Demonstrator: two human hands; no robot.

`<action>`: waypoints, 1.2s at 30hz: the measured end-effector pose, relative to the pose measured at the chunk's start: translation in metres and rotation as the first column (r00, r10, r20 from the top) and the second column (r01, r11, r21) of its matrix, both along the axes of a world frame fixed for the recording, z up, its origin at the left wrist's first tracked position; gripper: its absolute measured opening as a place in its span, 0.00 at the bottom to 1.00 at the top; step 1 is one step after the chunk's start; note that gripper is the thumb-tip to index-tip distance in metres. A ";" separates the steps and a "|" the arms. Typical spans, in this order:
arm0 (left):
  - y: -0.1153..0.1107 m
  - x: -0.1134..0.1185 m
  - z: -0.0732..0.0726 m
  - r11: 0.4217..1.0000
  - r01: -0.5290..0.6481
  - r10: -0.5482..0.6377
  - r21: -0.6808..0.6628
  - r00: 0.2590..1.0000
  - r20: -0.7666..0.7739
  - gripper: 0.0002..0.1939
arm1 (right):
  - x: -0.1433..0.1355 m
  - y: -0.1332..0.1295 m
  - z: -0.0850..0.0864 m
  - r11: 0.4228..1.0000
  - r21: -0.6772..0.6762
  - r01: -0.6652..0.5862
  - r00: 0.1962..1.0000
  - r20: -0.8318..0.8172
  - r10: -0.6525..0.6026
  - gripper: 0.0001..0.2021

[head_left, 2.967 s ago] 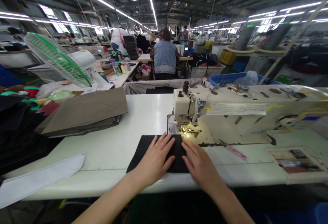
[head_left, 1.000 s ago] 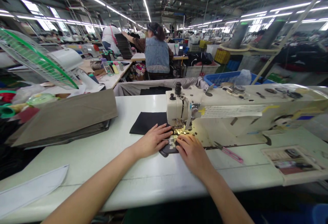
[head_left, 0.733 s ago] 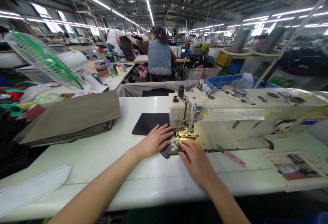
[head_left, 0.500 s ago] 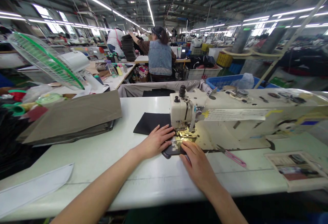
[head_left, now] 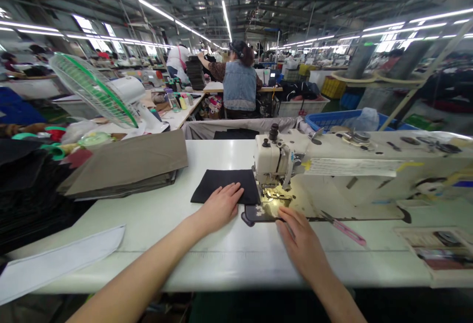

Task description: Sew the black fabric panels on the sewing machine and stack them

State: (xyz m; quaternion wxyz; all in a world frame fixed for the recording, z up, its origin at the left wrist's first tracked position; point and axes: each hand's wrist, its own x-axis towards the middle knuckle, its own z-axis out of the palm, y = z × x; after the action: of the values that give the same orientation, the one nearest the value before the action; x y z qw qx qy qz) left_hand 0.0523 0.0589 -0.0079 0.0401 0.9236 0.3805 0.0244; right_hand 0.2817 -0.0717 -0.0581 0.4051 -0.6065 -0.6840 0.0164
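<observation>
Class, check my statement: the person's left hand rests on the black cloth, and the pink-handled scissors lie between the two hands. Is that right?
Not quite: the place of the pink-handled scissors is wrong. The head view shows them to the right of the right hand, not between the hands. The left hand does rest on the black cloth.

Dark metal trusses (head_left: 288, 3) are exposed overhead, and long strip lights (head_left: 155, 9) are hung in rows beneath them. Daylight is let in through windows (head_left: 84, 23) on both sides, and cluttered tables (head_left: 178, 118) are set out toward the back.
</observation>
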 end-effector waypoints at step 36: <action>-0.027 0.013 0.005 0.957 0.265 -0.249 -0.119 0.959 0.133 0.30 | -0.014 0.012 0.013 0.984 -0.074 -0.162 0.978 0.125 0.170 0.15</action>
State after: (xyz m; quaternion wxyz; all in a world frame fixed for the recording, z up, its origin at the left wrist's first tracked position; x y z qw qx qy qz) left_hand 0.0657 0.0320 -0.0027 0.1279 0.9574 0.2547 0.0469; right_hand 0.2682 -0.0600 -0.0456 0.3371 -0.5597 -0.7563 0.0322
